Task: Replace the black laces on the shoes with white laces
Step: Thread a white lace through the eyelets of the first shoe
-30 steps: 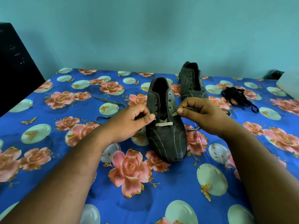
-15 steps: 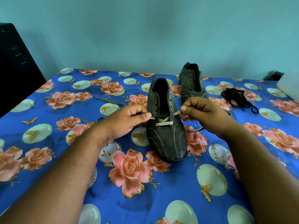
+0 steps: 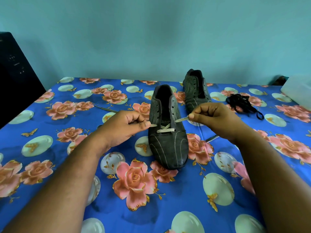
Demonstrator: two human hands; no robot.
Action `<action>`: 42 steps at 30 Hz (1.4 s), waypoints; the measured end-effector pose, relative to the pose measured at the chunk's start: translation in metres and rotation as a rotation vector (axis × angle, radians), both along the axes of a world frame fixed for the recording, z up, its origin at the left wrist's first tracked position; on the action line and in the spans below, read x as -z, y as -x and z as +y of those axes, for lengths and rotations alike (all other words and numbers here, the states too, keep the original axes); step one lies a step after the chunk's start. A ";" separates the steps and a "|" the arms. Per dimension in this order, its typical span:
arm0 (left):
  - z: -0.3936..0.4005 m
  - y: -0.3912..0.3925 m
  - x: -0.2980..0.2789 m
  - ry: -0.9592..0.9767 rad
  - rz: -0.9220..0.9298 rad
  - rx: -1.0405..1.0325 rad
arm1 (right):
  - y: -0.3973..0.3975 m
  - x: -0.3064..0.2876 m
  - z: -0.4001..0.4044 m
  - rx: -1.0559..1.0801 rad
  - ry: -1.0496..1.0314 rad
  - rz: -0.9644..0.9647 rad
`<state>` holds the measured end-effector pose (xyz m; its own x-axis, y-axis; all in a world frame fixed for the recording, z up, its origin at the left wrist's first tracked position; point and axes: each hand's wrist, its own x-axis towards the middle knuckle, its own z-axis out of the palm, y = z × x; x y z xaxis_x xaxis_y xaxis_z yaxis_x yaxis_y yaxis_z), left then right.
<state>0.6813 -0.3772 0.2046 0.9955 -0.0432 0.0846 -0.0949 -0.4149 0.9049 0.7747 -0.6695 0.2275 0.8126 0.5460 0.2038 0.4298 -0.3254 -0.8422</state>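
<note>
**White lace pinched at both ends, near shoe half threaded**

Head view: I see the near shoe (image 3: 167, 132) sitting toe toward the camera on the blue floral cloth (image 3: 168, 207). The white lace (image 3: 165, 129) runs as one straight bar across the lowest eyelets, then a single cross just above it. Upper eyelets are bare.

Left hand (image 3: 124, 126): fingers curled, thumb and forefinger pinching the lace where it exits the left side of the shoe. Right hand (image 3: 213, 118): same kind of pinch on the other end, held off the right side and slightly higher. Both ends look taut between shoe and fingertips.

Second shoe (image 3: 196, 91) stands behind and to the right of the first, no lace visible in it. The black laces (image 3: 242, 103) lie in a loose heap on the cloth to its right, apart from both shoes. A loose grey strand (image 3: 211, 138) shows on the cloth under my right wrist; I can't tell what it belongs to.
</note>
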 end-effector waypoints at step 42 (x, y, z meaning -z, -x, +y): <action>-0.038 -0.003 0.010 -0.118 -0.289 -0.205 | 0.011 0.020 -0.108 0.864 0.660 -0.150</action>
<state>0.6840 -0.4150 0.1943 0.9203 0.1286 0.3695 -0.2433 -0.5515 0.7979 0.7642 -0.7780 0.2077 0.9650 -0.1580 0.2093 -0.0769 -0.9335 -0.3502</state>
